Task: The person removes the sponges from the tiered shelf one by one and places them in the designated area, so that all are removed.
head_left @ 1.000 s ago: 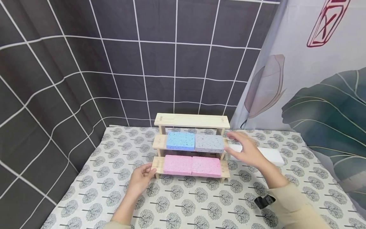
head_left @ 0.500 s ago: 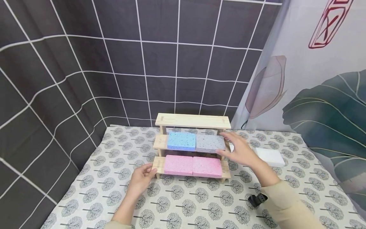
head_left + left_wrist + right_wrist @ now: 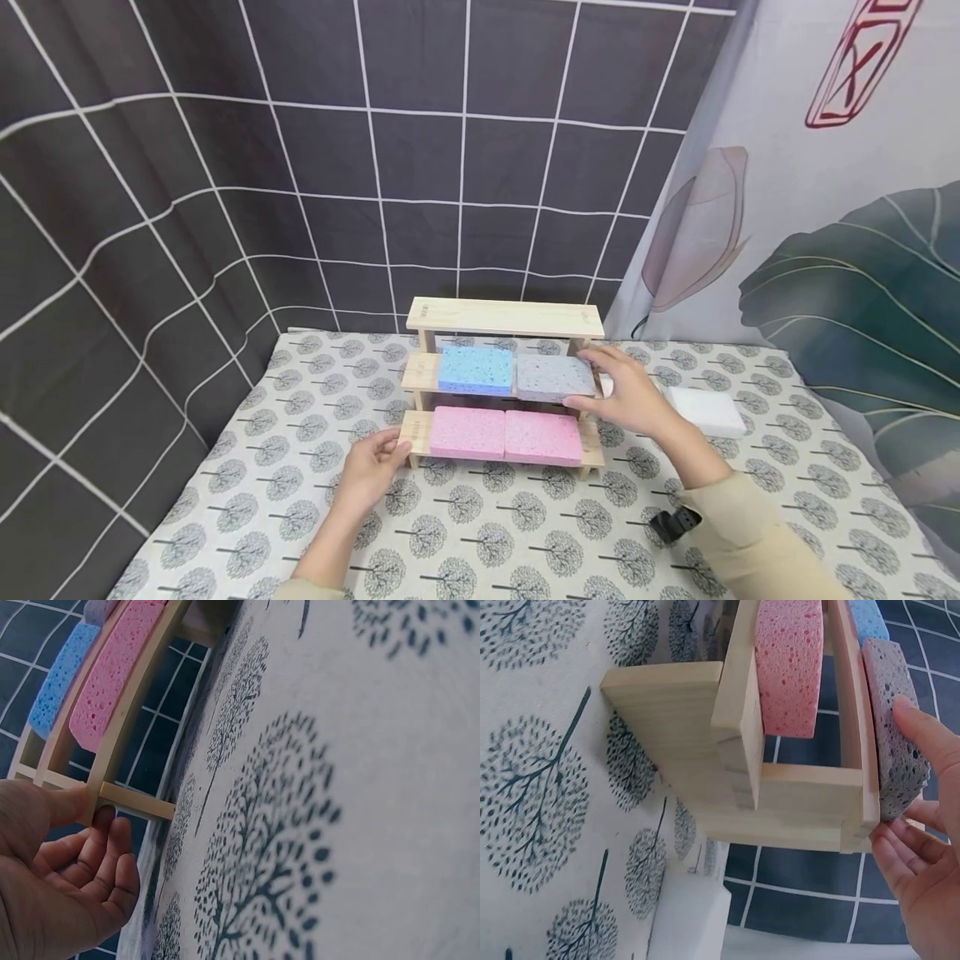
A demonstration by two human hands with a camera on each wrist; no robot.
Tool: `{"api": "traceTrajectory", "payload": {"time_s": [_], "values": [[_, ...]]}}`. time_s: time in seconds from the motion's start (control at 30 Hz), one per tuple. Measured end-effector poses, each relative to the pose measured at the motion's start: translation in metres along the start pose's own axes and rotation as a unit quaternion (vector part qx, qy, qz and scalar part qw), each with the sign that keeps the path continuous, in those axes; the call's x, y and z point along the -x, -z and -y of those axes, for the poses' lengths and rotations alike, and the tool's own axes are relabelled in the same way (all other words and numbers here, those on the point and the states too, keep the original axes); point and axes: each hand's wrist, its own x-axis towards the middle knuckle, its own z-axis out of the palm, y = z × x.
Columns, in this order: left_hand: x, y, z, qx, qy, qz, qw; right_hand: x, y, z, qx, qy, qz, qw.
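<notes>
A three-tier wooden shelf rack [image 3: 504,317] stands on the cloth. My left hand [image 3: 369,472] pinches the left end of its lowest board between thumb and forefinger, its other fingers curled in the left wrist view. Two pink sponges [image 3: 468,433] lie side by side on that board. On the middle board are a blue sponge [image 3: 476,370] and, right of it across a narrow gap, a grey sponge [image 3: 553,377]. My right hand [image 3: 622,395] holds the grey sponge at its right end. In the right wrist view the thumb lies on its face; the other fingertips are partly hidden.
A white block [image 3: 707,412] lies on the tree-print cloth [image 3: 480,533] to the right, partly behind my right forearm. A dark grid-patterned curtain [image 3: 420,158] hangs behind the rack, and a pale floral curtain [image 3: 795,200] is at the right.
My right hand has come left to the grey sponge and taken hold of it. The sponge has shifted slightly right, opening a gap beside the blue one. My left hand stays put.
</notes>
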Motion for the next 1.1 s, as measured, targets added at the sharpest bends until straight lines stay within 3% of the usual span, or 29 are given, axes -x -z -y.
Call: {"api": "traceTrajectory", "payload": {"time_s": [0.33, 1.1], "values": [[0.0, 0.0, 0.001, 0.004, -0.004, -0.002, 1.0, 0.014, 0.01, -0.012, -0.018, -0.007, -0.022, 1.0], [-0.001, 0.0, 0.001, 0.008, 0.001, 0.002, 1.0, 0.064, 0.037, -0.048, 0.015, -0.013, -0.088, 0.996]]}}
